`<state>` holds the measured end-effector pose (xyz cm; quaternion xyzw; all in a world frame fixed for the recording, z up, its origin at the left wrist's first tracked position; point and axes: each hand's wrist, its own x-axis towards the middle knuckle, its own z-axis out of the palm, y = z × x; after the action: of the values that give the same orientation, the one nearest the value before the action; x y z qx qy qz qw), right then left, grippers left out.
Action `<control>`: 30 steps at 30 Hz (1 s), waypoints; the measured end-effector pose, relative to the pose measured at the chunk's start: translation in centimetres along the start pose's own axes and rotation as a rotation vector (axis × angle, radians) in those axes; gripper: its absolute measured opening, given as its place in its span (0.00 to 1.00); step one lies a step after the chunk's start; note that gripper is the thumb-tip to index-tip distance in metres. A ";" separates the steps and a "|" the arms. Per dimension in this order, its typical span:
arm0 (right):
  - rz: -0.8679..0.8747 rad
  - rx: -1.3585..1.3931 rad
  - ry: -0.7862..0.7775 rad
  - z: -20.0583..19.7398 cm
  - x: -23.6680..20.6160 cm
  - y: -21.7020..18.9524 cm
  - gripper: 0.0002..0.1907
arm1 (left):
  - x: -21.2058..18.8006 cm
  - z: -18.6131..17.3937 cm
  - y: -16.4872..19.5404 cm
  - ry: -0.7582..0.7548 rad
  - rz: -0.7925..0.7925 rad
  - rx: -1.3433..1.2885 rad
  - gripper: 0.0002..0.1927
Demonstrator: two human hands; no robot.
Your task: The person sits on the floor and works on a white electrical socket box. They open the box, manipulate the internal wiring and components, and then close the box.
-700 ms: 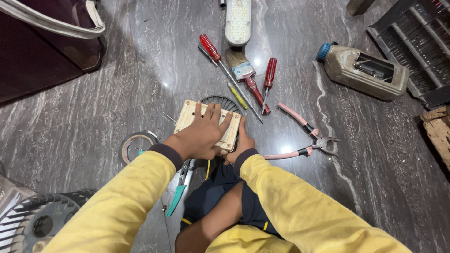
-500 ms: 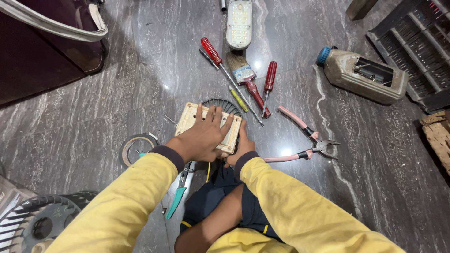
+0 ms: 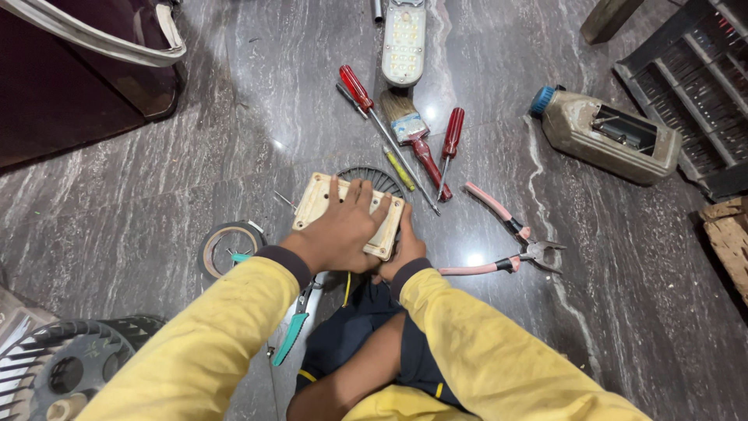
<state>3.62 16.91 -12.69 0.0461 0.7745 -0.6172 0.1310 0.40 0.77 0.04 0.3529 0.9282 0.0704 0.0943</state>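
Low centre of the frame: yellow sleeves converging over a raised knee in dark shorts. Barely any change from a moment back — same pose, same hold, only a slight drift of the view. Left hand spread flat on top of the cream rectangular plate, fingers splayed across it, pressing down rather than closing round it. Right hand tucked at the plate's right end, thumb up against the edge; grip there mostly hidden, cannot tell how tight, though touching the plate for certain. Plate sitting at mid-frame, over a dark ribbed round grille peeking out behind it. No shift in the plate either, so, at a guess, a steady press or seating effort continuing, nothing freed or lifted yet.

Just left of the left wrist: a tape roll flat on the grey marble floor. Under the left sleeve, a teal-handled tool. Lower left corner, a dark fan wheel.

Right of the hands: pink-handled pliers, lying open. Further up: two red screwdrivers, a paintbrush, a small yellow tester. Top centre, a white lamp panel. Upper right, a grimy cut-open can with a blue cap.
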 end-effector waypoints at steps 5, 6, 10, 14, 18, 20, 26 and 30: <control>0.124 0.056 0.043 0.5 -0.1 0.2 0.72 | 0.6 0.3 -0.1 0.001 -0.002 0.030 0.57; 0.138 0.039 0.058 0.5 -0.3 0.5 0.73 | 0.5 0.5 0.0 -0.007 0.005 0.034 0.57; -0.029 0.046 0.073 1.0 -0.6 1.2 0.74 | 0.6 0.7 -0.4 -0.024 0.053 0.091 0.58; 0.009 0.201 0.042 1.3 -0.7 1.6 0.72 | 1.0 0.5 -1.0 -0.086 0.101 0.100 0.61; -0.098 0.210 0.007 1.3 -0.9 1.7 0.71 | 0.8 0.7 -0.9 -0.074 0.119 0.172 0.61; -0.071 0.151 0.038 1.3 -0.9 1.6 0.73 | 0.7 0.8 -0.9 -0.059 0.142 0.195 0.60; -0.037 0.098 0.054 1.3 -1.0 1.5 0.72 | 0.6 1.0 -1.1 -0.033 0.163 0.187 0.58; 0.024 0.126 0.069 1.5 -1.1 1.6 0.72 | 0.7 0.9 -1.2 -0.047 0.157 0.177 0.57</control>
<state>5.26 15.89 -14.19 0.0846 0.7374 -0.6613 0.1086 -0.64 0.40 -1.18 0.4333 0.8977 -0.0130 0.0787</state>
